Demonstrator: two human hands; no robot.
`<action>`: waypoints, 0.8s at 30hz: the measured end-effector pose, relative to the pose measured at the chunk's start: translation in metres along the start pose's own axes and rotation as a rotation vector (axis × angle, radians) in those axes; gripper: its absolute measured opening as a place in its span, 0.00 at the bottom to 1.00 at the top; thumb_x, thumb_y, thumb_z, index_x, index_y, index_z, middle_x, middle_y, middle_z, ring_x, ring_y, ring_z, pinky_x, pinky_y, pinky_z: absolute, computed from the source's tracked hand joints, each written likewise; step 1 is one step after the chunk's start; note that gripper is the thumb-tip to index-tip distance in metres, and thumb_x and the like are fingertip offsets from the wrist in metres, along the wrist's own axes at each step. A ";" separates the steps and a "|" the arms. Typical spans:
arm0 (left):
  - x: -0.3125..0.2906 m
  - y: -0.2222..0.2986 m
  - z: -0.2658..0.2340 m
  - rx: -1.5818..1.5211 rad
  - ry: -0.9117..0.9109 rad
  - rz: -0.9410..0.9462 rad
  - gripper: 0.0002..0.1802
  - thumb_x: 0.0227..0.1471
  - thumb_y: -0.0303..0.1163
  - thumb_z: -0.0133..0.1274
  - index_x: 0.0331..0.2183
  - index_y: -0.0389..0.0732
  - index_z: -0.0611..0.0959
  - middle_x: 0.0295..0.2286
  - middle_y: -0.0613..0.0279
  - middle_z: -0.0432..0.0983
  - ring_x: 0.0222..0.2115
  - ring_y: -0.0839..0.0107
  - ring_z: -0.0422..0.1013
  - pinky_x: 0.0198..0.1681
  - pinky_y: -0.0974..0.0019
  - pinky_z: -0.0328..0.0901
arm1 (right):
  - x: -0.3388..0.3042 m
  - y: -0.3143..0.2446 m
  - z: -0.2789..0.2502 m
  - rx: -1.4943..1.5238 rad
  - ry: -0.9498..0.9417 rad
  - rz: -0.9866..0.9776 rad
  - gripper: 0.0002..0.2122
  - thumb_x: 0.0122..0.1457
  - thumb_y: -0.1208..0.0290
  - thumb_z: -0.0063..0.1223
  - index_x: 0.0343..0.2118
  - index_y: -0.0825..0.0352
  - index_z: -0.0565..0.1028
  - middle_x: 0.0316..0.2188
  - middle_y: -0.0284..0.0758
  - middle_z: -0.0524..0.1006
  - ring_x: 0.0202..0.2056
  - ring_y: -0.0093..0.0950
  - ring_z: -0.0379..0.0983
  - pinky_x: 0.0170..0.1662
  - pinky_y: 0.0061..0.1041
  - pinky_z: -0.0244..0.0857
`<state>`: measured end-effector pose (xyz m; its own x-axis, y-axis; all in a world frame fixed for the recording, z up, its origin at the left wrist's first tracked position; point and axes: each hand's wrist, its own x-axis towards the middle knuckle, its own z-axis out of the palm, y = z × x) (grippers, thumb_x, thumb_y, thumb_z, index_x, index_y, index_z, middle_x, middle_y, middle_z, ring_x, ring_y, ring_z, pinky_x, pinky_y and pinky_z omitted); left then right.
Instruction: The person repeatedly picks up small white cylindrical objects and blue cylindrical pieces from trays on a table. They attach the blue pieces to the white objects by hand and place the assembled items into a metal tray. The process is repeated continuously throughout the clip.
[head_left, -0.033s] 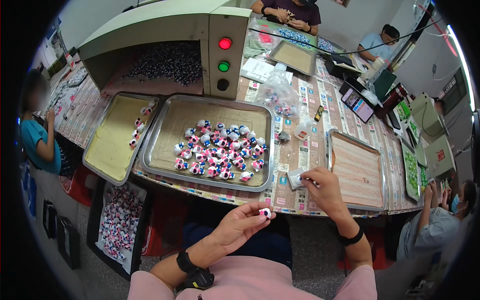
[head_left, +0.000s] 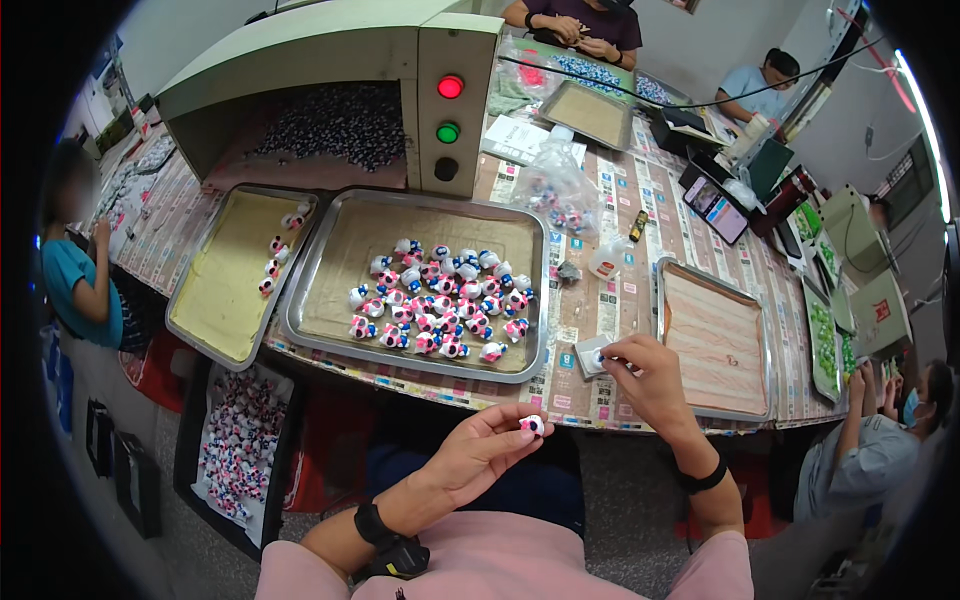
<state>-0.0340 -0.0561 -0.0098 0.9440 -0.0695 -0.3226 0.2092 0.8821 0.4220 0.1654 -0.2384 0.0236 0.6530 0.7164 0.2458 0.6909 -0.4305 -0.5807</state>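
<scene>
My left hand [head_left: 478, 452] pinches a small white, pink and dark figurine [head_left: 532, 425] between thumb and fingertips, in front of the table's near edge. Over a small white square pad [head_left: 588, 358] at that edge, my right hand [head_left: 645, 375] has its thumb and finger pressed together. Whatever lies between those fingertips is too small to make out. Left of the pad, a metal tray [head_left: 541, 300] bears many white, pink and blue figurines [head_left: 440, 305] grouped on its lining.
A yellow-lined tray [head_left: 215, 300] with several figurines stands at the left, above a floor crate [head_left: 190, 470] full of more. To the right lies a pink-lined tray [head_left: 715, 335]. A white bottle [head_left: 605, 262] and a machine [head_left: 455, 120] stand farther back. Co-workers sit around.
</scene>
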 end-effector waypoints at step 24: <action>0.003 -0.012 0.005 0.086 0.049 0.048 0.16 0.57 0.20 0.54 0.48 0.37 0.77 0.45 0.59 0.75 0.48 0.71 0.72 0.56 0.68 0.68 | -0.041 -0.058 0.016 0.629 -0.174 0.134 0.09 0.54 0.75 0.65 0.39 0.67 0.82 0.34 0.36 0.79 0.32 0.20 0.74 0.34 0.18 0.69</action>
<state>-0.0321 -0.0691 -0.0114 0.9403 -0.0035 -0.3404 0.1873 0.8404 0.5086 0.0937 -0.2337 0.0352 0.6250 0.7795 0.0418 0.2604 -0.1577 -0.9525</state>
